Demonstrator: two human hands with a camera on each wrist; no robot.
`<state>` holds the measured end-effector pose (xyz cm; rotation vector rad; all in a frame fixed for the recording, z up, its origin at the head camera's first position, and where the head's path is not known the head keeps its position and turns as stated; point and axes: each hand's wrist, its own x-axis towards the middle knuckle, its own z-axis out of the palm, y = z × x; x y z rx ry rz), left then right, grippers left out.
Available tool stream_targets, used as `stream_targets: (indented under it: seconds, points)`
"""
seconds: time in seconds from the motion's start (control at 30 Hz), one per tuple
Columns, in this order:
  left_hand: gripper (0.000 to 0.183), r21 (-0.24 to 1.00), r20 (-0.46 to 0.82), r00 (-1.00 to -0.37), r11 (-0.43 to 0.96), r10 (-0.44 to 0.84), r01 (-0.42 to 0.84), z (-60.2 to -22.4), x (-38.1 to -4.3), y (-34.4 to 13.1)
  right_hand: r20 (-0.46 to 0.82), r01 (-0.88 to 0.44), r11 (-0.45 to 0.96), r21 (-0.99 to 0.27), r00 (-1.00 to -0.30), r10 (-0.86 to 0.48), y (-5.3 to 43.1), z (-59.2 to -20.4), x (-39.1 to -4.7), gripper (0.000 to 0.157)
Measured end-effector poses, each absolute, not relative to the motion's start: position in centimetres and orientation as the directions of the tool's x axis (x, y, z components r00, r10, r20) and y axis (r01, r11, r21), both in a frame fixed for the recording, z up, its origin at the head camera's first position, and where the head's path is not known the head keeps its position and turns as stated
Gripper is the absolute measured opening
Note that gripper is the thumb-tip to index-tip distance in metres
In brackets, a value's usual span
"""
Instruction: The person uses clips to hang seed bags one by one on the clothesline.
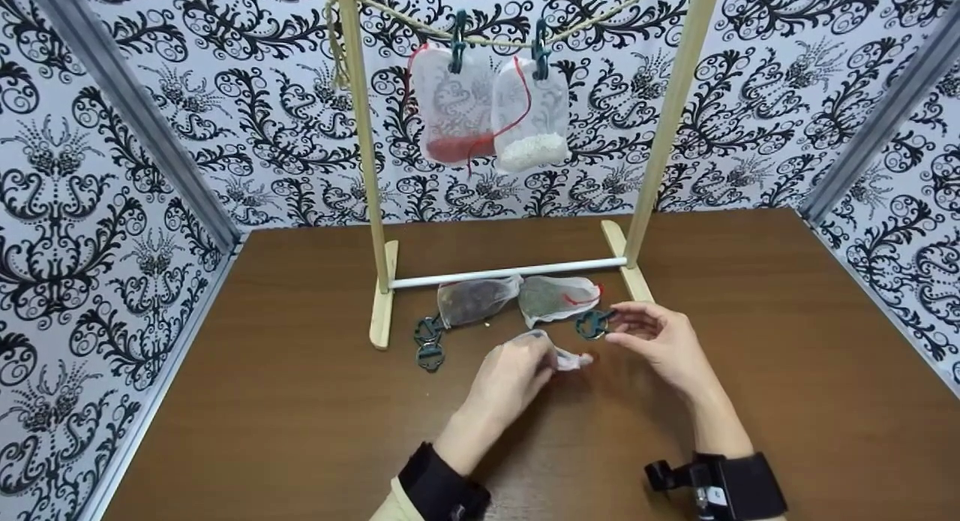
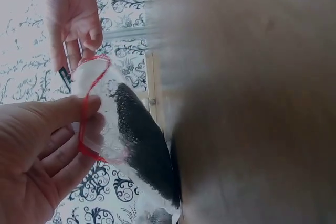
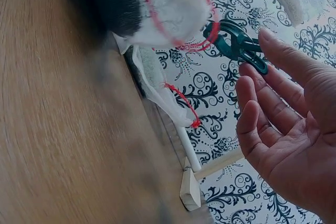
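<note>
My left hand [image 1: 510, 374] pinches a sheer white drawstring bag [image 2: 105, 121] by its upper part, thumb on one face and fingers behind. Black grains fill the lower portion of the bag, and its red cord hangs loose over the mesh. To the right of the bag, my right hand [image 1: 664, 344] holds a dark green clothespin [image 3: 239, 45] between thumb and fingertips. In the right wrist view the clothespin's far end comes close to the bag's red cord. From the head view, most of the held bag is hidden under the left hand.
A wooden rack [image 1: 364, 146] stands behind, with a rope [image 1: 405, 16] strung across. Clothespins hold a bag with red contents [image 1: 450, 142] and one with white [image 1: 532, 149] on it. By the white crossbar [image 1: 510, 272] lie two filled bags [image 1: 476, 302]; spare clothespins [image 1: 430, 356] lie left.
</note>
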<state>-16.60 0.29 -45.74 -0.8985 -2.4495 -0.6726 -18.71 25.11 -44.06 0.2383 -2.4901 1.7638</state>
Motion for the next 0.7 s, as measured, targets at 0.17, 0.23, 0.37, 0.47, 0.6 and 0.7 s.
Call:
stream_targets:
  seconds: [0.17, 0.23, 0.37, 0.47, 0.6, 0.7]
  points:
    - [0.019, 0.339, 0.571, -0.705, 0.661, 0.421, 0.669, -44.9, -16.9, -0.3, 0.230, -0.238, 0.393, -0.888, -0.971, -0.068, 24.8, -43.9, -18.7, 0.039]
    - [0.015, 0.345, 0.567, -0.709, 0.661, 0.418, 0.666, -44.6, -17.0, -0.6, 0.263, -0.263, 0.418, -0.870, -0.963, -0.059, 24.6, -43.9, -18.7, 0.037]
    - [0.006, 0.351, 0.564, -0.712, 0.659, 0.419, 0.666, -44.2, -17.0, -0.9, 0.279, -0.269, 0.455, -0.849, -0.959, -0.046, 24.4, -43.9, -18.8, 0.033]
    - [0.004, 0.375, 0.562, -0.720, 0.651, 0.406, 0.660, -44.1, -16.9, -1.0, 0.251, -0.242, 0.467, -0.850, -0.967, -0.044, 24.3, -44.0, -18.8, 0.031]
    - [0.006, 0.400, 0.569, -0.729, 0.646, 0.381, 0.650, -44.0, -16.9, -0.9, 0.216, -0.210, 0.465, -0.860, -0.975, -0.041, 24.4, -43.8, -18.8, 0.028]
    - [0.010, 0.407, 0.574, -0.728, 0.641, 0.374, 0.650, -43.9, -17.1, -0.7, 0.215, -0.211, 0.446, -0.870, -0.976, -0.042, 24.6, -43.5, -18.7, 0.026]
